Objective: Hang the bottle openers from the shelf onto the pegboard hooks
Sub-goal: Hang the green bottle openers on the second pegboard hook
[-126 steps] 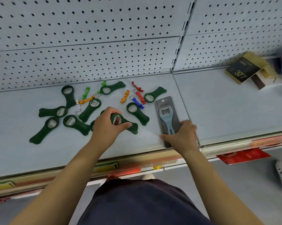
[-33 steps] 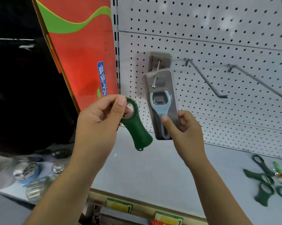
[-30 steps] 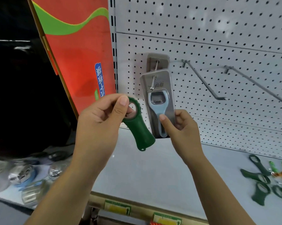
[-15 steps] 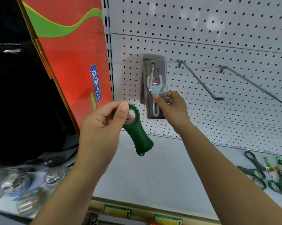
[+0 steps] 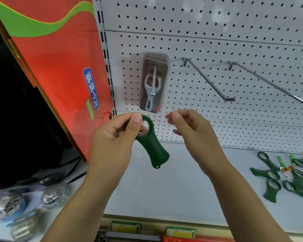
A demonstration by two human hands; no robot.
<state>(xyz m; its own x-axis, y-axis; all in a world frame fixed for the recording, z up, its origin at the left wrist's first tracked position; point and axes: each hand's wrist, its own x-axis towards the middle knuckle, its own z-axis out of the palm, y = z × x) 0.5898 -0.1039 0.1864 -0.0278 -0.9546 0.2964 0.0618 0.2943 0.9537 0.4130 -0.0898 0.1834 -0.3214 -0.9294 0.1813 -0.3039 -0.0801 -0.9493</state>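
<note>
Done: packaged opener [image 5: 154, 84] hangs on pegboard hook | Left hand [image 5: 112, 142] pinches green opener [image 5: 151, 145] (ring end) | Right hand [image 5: 190, 131] loosely open, apparently empty | Left: shelf openers [image 5: 285, 179] await free hooks [image 5: 210, 81]

big orange panel [image 5: 56, 67] leaning on the left, green wave across its top and a blue label [image 5: 91, 88] with white characters low on its right side. black stuff behind it, too dark to tell what. bottom left there's a few shiny foil-looking packs [image 5: 53, 198], blurry. shelf edge has yellow-green price tags [image 5: 125, 227] along the front
</note>
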